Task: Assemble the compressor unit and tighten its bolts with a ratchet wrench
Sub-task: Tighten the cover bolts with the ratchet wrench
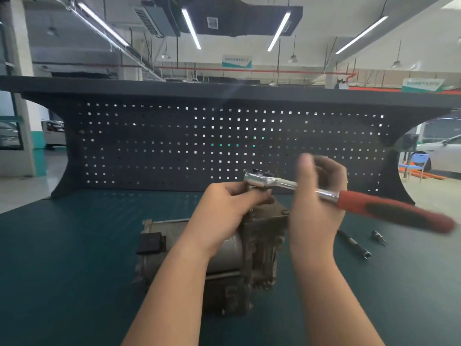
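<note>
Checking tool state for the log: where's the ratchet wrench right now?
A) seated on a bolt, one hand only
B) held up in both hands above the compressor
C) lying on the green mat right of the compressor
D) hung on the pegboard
B: the ratchet wrench is up off the mat, the left hand at its head and the right hand round its chrome shank, above the compressor.
</note>
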Available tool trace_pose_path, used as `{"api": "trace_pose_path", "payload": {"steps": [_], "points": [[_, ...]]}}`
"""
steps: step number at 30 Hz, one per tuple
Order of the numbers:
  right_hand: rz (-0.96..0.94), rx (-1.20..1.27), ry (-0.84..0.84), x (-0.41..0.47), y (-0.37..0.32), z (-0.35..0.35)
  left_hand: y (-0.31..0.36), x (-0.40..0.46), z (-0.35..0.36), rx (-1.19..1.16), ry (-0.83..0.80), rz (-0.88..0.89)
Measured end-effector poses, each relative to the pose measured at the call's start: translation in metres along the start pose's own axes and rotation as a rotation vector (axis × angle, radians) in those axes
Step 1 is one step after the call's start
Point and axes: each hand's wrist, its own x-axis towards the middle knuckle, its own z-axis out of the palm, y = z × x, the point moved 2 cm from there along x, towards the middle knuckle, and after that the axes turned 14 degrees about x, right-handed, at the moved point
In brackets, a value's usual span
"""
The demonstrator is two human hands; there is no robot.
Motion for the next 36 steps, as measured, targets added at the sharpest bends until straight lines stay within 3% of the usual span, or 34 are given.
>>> {"api": "trace_pose_path", "payload": {"steps": [2,3,7,9,11,14,17,19,20,25,28,31,34,36], "points": [[0.279,0.186,0.01,0.005,0.007,-0.003,0.003,0.0,0.001,-0.023,0.03,0.001],[0.252,0.167,-0.042,0.003,0.005,-0.002,0.003,0.0,0.002,-0.037,0.036,0.002],[-0.382,-0.194,-0.417,-0.028,-0.014,0.022,0.002,-0.001,-0.004,-0.031,0.033,-0.022],[-0.51,-0.275,-0.532,-0.041,-0.014,0.032,-0.004,0.002,-0.009,0.043,0.072,-0.064],[-0.522,-0.303,-0.531,-0.041,-0.015,0.035,-0.006,0.002,-0.009,0.046,0.07,-0.067],[-0.379,-0.244,-0.283,-0.016,-0.009,0.014,0.0,-0.001,-0.005,-0.093,-0.011,-0.017],[0.091,0.032,-0.055,0.011,0.006,-0.009,0.0,-0.001,-0.004,-0.083,0.005,0.03],[0.312,0.098,-0.042,0.012,0.016,-0.01,0.001,-0.001,-0.005,-0.055,0.046,0.03],[0.265,0.064,-0.05,0.009,0.015,-0.006,0.002,-0.001,-0.004,-0.04,0.062,0.025],[-0.423,-0.337,-0.254,-0.029,-0.01,0.026,0.006,-0.007,-0.004,0.023,0.03,0.038],[-0.582,-0.435,-0.391,-0.042,-0.013,0.036,0.002,-0.006,-0.01,0.151,0.057,0.027],[-0.355,-0.36,-0.242,-0.026,-0.008,0.021,0.006,-0.007,-0.008,-0.004,-0.032,0.001],[0.114,-0.022,0.02,0.0,0.003,-0.002,0.002,-0.004,-0.006,-0.075,-0.005,0.026],[0.397,0.197,0.096,0.007,0.011,-0.008,0.002,-0.003,-0.004,-0.037,0.035,0.015]]}}
